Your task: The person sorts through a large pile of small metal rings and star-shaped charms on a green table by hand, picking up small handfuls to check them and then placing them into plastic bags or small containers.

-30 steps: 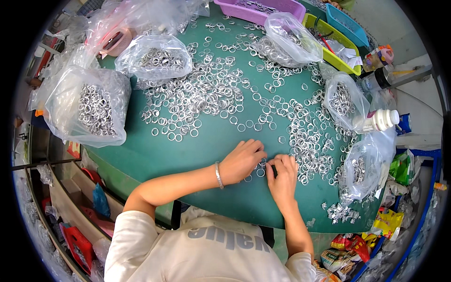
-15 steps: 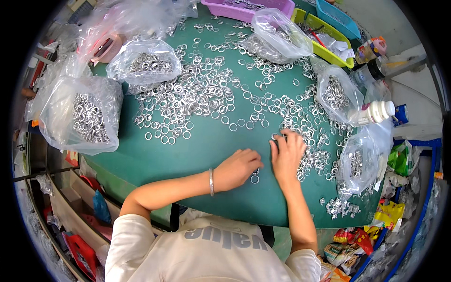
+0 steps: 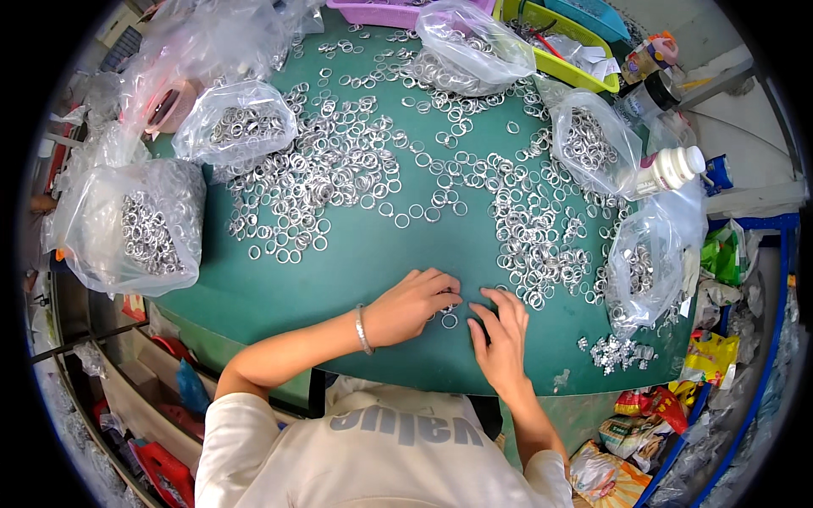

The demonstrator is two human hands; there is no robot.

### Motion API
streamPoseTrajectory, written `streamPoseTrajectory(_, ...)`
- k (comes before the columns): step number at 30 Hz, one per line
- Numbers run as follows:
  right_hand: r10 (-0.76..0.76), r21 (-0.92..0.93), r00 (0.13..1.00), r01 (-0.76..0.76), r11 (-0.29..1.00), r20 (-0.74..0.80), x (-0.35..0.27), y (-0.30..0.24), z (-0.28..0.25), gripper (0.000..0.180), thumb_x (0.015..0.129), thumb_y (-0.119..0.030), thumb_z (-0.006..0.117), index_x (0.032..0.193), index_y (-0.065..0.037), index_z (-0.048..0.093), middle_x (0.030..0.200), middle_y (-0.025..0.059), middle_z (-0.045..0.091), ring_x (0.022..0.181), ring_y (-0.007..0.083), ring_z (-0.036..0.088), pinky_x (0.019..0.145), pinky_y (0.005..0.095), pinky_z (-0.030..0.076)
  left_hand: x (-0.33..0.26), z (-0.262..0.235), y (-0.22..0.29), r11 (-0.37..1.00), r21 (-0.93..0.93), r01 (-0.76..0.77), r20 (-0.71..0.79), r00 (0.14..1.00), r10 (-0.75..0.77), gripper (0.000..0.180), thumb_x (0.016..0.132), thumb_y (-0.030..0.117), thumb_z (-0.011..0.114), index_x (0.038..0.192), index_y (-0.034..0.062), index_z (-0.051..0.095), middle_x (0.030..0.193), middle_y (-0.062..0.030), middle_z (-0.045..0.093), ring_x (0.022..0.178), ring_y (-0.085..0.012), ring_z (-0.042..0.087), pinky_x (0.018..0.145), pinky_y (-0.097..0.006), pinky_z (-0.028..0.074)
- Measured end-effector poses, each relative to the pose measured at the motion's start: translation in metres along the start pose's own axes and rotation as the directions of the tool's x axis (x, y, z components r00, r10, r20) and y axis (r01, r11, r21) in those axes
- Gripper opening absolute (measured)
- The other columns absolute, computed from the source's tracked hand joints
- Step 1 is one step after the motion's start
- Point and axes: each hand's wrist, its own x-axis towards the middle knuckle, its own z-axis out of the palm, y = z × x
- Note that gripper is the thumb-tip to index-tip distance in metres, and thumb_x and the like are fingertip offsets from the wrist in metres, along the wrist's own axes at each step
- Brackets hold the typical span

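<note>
My left hand (image 3: pixel 411 308) rests over the green tabletop near its front edge, fingers curled and pressed together. Silvery metal rings (image 3: pixel 449 321) lie right by its fingertips, partly under them. Whatever is inside that hand is hidden. Close by, my right hand (image 3: pixel 501 339) points toward it, thumb and fingers apart, with no ring visible between them. Beyond its fingertips spreads a loose heap of metal rings (image 3: pixel 535 245). Another wide heap of rings (image 3: pixel 339 161) covers the table farther left.
Clear plastic bags of rings stand at left (image 3: pixel 152 233), back left (image 3: pixel 246 127), back (image 3: pixel 466 59) and right (image 3: pixel 593 148). A white bottle (image 3: pixel 669 172) leans at the right. Small metal pieces (image 3: pixel 616 354) lie near the front right edge. Purple (image 3: pixel 381 15) and lime-green (image 3: pixel 605 82) trays sit behind.
My right hand has drawn back from the right-hand heap, toward my body and my left hand. My left hand stays curled by the same few rings. The whole view has shifted slightly.
</note>
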Motion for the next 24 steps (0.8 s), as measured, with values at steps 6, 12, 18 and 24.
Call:
streamPoseTrajectory(6,0.035,0.052,0.990,-0.028,0.998,-0.137,0.007,-0.004,-0.002,0.016,0.073,-0.011,0.076,0.082,-0.007,0.063,0.091,0.0067,0.060,0.086,0.0265,0.053,0.074,0.0382,0.038,-0.013,-0.002,0.013,0.982,-0.074,0.176,-0.216,0.958,-0.188,0.038,0.075,-0.007,0.058,0.111,0.0053,0.062,0.121,-0.0091,0.054,0.108,-0.0279,0.051,0.085,-0.040,0.041)
streamPoseTrajectory(12,0.000,-0.040,0.999,0.002,0.999,0.036,0.015,-0.002,0.000,0.009,0.078,-0.011,0.070,0.081,-0.006,0.063,0.087,0.0068,0.060,0.084,0.0275,0.054,0.073,0.0396,0.037,-0.020,0.011,0.014,0.989,0.133,0.065,-0.070,0.996,-0.056,0.036,0.084,0.000,0.057,0.119,0.0043,0.059,0.137,-0.0099,0.049,0.125,-0.0324,0.045,0.100,-0.052,0.036)
streamPoseTrajectory(18,0.052,-0.113,0.975,-0.078,0.991,-0.217,0.077,0.064,-0.026,0.008,0.081,-0.010,0.069,0.084,-0.003,0.065,0.092,0.0098,0.063,0.089,0.0288,0.056,0.078,0.0391,0.040,-0.028,0.028,0.031,1.000,0.016,-0.016,0.006,1.000,0.016,0.042,0.080,-0.007,0.055,0.121,0.0004,0.055,0.135,-0.0170,0.047,0.135,-0.0345,0.036,0.112,-0.059,0.024)
streamPoseTrajectory(24,0.191,-0.093,0.947,-0.221,0.971,-0.259,0.041,0.053,-0.041,0.008,0.082,-0.007,0.067,0.088,-0.003,0.065,0.093,0.0095,0.062,0.090,0.0291,0.054,0.081,0.0390,0.039,-0.001,0.021,0.015,0.987,-0.155,0.048,-0.195,0.978,-0.078,0.037,0.084,-0.003,0.058,0.120,0.0042,0.056,0.127,-0.0145,0.051,0.119,-0.0331,0.049,0.106,-0.052,0.034)
